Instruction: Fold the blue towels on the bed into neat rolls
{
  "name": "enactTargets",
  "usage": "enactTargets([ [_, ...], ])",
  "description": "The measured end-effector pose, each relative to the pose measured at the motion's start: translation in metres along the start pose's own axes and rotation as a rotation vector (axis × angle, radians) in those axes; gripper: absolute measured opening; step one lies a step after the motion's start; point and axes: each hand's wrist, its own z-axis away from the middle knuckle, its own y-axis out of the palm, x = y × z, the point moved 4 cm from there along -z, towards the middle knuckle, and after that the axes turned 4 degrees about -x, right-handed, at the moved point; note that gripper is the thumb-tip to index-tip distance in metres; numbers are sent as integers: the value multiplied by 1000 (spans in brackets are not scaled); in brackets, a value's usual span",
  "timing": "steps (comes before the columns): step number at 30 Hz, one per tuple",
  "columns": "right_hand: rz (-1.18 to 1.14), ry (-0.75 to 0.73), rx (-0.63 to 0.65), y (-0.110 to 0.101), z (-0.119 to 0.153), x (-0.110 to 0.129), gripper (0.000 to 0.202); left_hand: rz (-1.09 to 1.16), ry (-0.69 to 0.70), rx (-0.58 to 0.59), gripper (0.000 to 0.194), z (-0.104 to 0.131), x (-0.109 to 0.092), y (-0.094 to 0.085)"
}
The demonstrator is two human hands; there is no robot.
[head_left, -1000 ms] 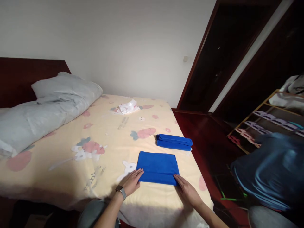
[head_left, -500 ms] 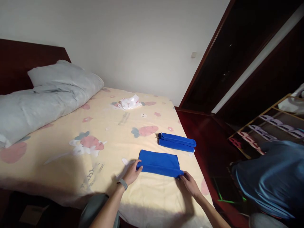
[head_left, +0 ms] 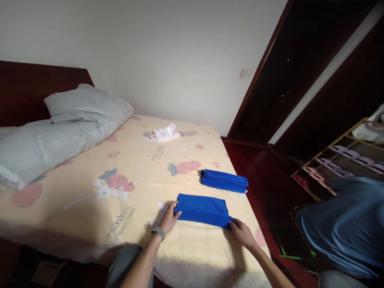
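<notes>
A blue folded cloth [head_left: 201, 210] lies flat on the bed near its front right edge. My left hand [head_left: 170, 217] grips its left end, thumb on top and fingers at the edge; a grey-banded watch sits on that wrist. At the near right corner, my right hand [head_left: 241, 232] pinches the cloth between thumb and fingers. Just beyond lies a second blue cloth [head_left: 224, 181], folded into a narrow strip, with a small white tag at its right end. Neither hand touches that one.
The bed sheet [head_left: 144, 176] has a carrot and rabbit print. A crumpled white plastic bag [head_left: 165, 133] lies farther back, and a grey quilt [head_left: 81, 124] is heaped at left. Right of the bed stand a shoe rack [head_left: 330, 152] and a person in a blue top [head_left: 342, 228].
The near part of the cloth now lies flatter, its raised front fold less distinct. Both hands keep their hold at its ends. The view has shifted slightly.
</notes>
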Motion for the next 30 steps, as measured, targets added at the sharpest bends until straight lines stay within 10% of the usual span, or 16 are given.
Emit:
enactTargets([
  [10,241,-41,-70,0,-2,6,43,-308,32,-94,20,-4,-6,-6],
  [15,583,-456,-303,4,21,52,40,-418,440,-123,37,9,-49,3],
  [19,585,-851,-120,49,50,90,52,-520,761,71,57,24,-71,41],
  [24,648,-862,-84,81,55,86,65,-552,743,172,61,22,-52,59],
  [30,604,-804,-24,58,32,53,65,-526,672,186,60,6,-28,42],
])
